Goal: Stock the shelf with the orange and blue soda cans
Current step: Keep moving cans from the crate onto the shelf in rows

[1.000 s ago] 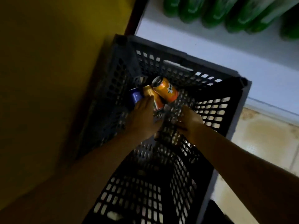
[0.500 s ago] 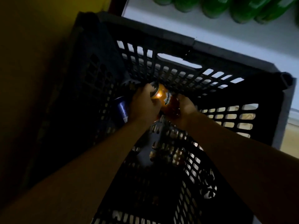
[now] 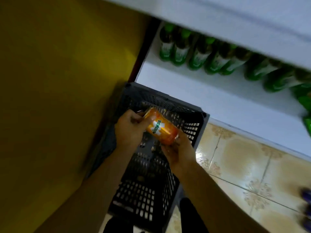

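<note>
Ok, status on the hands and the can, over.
Left hand and right hand both grip orange can, tilted above crate. Shelf front bare; green bottles behind.

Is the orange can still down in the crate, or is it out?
Out. The orange can is lifted above the crate, lying tilted on its side, with the left hand gripping its top end and the right hand its bottom.

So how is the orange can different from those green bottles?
The orange can is orange, while the green bottles are green with pale labels. The orange can is short and stubby; the green bottles look taller with narrow necks and caps. The can is held tilted over the crate between the left hand and right hand; the bottles stand in a row on the shelf. Both are drink containers.
</note>
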